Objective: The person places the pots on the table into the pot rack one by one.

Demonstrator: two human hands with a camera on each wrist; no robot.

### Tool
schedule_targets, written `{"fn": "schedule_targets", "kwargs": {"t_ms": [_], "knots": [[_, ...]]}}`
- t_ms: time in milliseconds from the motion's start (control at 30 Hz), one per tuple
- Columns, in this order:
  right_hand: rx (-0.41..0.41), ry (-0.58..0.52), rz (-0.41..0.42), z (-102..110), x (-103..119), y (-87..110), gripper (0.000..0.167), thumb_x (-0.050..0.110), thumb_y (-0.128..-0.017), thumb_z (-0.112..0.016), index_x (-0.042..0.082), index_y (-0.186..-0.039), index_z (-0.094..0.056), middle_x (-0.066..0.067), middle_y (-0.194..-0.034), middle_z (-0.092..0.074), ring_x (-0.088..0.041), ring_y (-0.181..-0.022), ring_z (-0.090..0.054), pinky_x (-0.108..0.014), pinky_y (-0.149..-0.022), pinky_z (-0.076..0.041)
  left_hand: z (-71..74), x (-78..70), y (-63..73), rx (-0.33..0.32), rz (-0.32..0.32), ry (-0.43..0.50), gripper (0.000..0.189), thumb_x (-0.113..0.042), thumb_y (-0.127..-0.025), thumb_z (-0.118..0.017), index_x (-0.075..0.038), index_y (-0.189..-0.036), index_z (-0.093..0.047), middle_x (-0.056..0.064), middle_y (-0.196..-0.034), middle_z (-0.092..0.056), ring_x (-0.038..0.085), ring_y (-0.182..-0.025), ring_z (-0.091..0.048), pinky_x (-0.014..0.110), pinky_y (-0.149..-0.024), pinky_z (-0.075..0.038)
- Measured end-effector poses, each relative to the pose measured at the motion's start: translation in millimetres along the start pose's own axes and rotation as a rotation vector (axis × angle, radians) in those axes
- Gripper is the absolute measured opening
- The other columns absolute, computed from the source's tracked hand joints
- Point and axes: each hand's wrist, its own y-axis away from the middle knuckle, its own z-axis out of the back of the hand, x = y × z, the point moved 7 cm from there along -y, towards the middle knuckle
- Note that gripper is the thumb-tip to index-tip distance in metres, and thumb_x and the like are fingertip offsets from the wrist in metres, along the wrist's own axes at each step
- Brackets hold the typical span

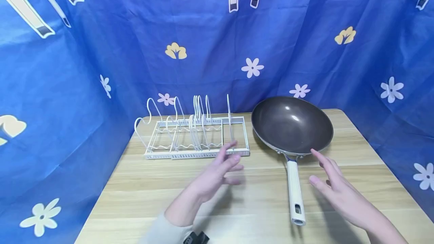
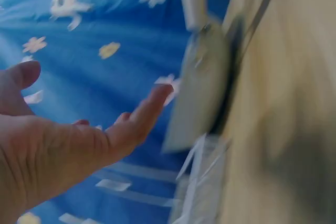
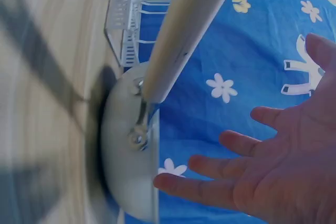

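A frying pan (image 1: 292, 125) with a dark inside and a white handle (image 1: 295, 193) rests on the table, its handle toward me. In the right wrist view the pan's pale outer side (image 3: 123, 145) shows, with a riveted bracket at the handle. My right hand (image 1: 342, 195) hovers just right of the handle, fingers spread, holding nothing. My left hand (image 1: 217, 174) is over the table in front of a white wire rack (image 1: 196, 154), its fingers loosely extended and nothing in them. The left wrist view is blurred; the left hand (image 2: 68, 140) looks relaxed there.
The wire rack has several upright loops (image 1: 228, 112) and stands at the back left of the wooden table (image 1: 152, 199), left of the pan. A blue curtain (image 1: 210, 48) with flowers and animal legs hangs behind and at both sides.
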Motion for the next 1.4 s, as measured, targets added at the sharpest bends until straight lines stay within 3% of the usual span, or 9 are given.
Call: {"fn": "schedule_targets", "kwargs": {"t_ms": [133,200,367,433,533,733,933,1167,1400], "knots": [[-0.009,-0.091,-0.047,-8,-15,5.4,0.07,0.026,-0.111,-0.06,0.012,-0.169,-0.023,-0.023,-0.171,-0.032,-0.052,-0.148,-0.045,-0.017,-0.093,-0.053,-32.6,22.7,-23.0,0.104,0.11,0.204,0.071,-0.039,-0.108,-0.062,-0.027,-0.167,-0.026,0.024,-0.171,-0.034,0.046,-0.147,-0.052,0.068,-0.114,-0.052],[0.016,-0.214,-0.08,-17,-21,7.9,0.065,0.022,-0.111,-0.059,0.005,-0.164,-0.025,-0.025,-0.168,-0.034,-0.049,-0.146,-0.05,-0.019,-0.093,-0.057,-46.4,30.2,-35.5,0.138,0.148,0.284,0.07,-0.038,-0.107,-0.063,-0.026,-0.167,-0.027,0.026,-0.169,-0.036,0.051,-0.149,-0.05,0.071,-0.115,-0.049],[0.106,-0.502,-0.168,-43,-29,16.1,0.06,0.016,-0.113,-0.053,-0.002,-0.16,-0.02,-0.032,-0.163,-0.031,-0.012,-0.129,-0.065,-0.036,-0.09,-0.066,-73.0,42.4,-64.9,0.193,0.21,0.408,0.073,-0.034,-0.108,-0.062,-0.019,-0.168,-0.023,0.031,-0.165,-0.039,0.06,-0.15,-0.044,0.072,-0.118,-0.045],[0.132,-0.54,-0.185,-49,-30,18.8,0.061,0.016,-0.114,-0.052,-0.004,-0.161,-0.018,-0.034,-0.162,-0.029,0.0,-0.119,-0.066,-0.038,-0.089,-0.067,-81.1,46.7,-73.9,0.194,0.239,0.43,0.074,-0.033,-0.107,-0.063,-0.015,-0.167,-0.023,0.032,-0.162,-0.043,0.059,-0.148,-0.048,0.07,-0.117,-0.047],[0.147,-0.535,-0.207,-52,-32,20.2,0.062,0.019,-0.115,-0.051,-0.005,-0.161,-0.018,-0.035,-0.162,-0.03,-0.003,-0.117,-0.067,-0.037,-0.09,-0.066,-92.5,52.1,-82.5,0.202,0.28,0.436,0.073,-0.034,-0.106,-0.065,-0.012,-0.164,-0.026,0.03,-0.157,-0.046,0.055,-0.144,-0.053,0.069,-0.117,-0.048],[0.163,-0.594,-0.279,-49,-47,2.8,0.063,0.034,-0.117,-0.043,-0.006,-0.161,-0.025,-0.033,-0.164,-0.038,-0.028,-0.135,-0.064,-0.039,-0.1,-0.064,-118.4,67.8,-76.4,0.318,0.359,0.35,0.053,-0.034,-0.108,-0.063,-0.006,-0.152,-0.053,0.024,-0.152,-0.058,0.049,-0.141,-0.06,0.066,-0.116,-0.05],[0.389,-0.963,-0.273,-63,-65,-35.1,0.053,0.042,-0.119,-0.032,0.003,-0.152,-0.048,-0.01,-0.14,-0.068,-0.019,-0.126,-0.069,-0.041,-0.107,-0.06,-141.9,79.9,-57.7,0.503,0.414,0.298,0.043,-0.021,-0.111,-0.057,-0.005,-0.151,-0.054,0.022,-0.152,-0.062,0.037,-0.13,-0.071,0.061,-0.119,-0.049],[0.684,-1.521,-0.128,-84,-59,-58.2,0.048,0.024,-0.12,-0.02,0.008,-0.146,-0.057,-0.008,-0.142,-0.069,-0.021,-0.135,-0.067,-0.034,-0.121,-0.051,-153.6,78.2,-53.5,0.547,0.366,0.333,0.044,0.0,-0.106,-0.058,-0.018,-0.146,-0.052,0.003,-0.103,-0.073,0.013,-0.093,-0.076,0.047,-0.103,-0.062],[0.75,-1.743,-0.039,-93,-57,-68.5,0.052,0.015,-0.119,-0.014,0.003,-0.152,-0.052,-0.008,-0.146,-0.065,-0.021,-0.137,-0.065,-0.035,-0.124,-0.049,-154.0,75.9,-52.0,0.545,0.341,0.352,0.031,-0.001,-0.108,-0.057,-0.012,-0.137,-0.056,0.001,-0.099,-0.075,0.01,-0.091,-0.076,0.038,-0.094,-0.066]]}}
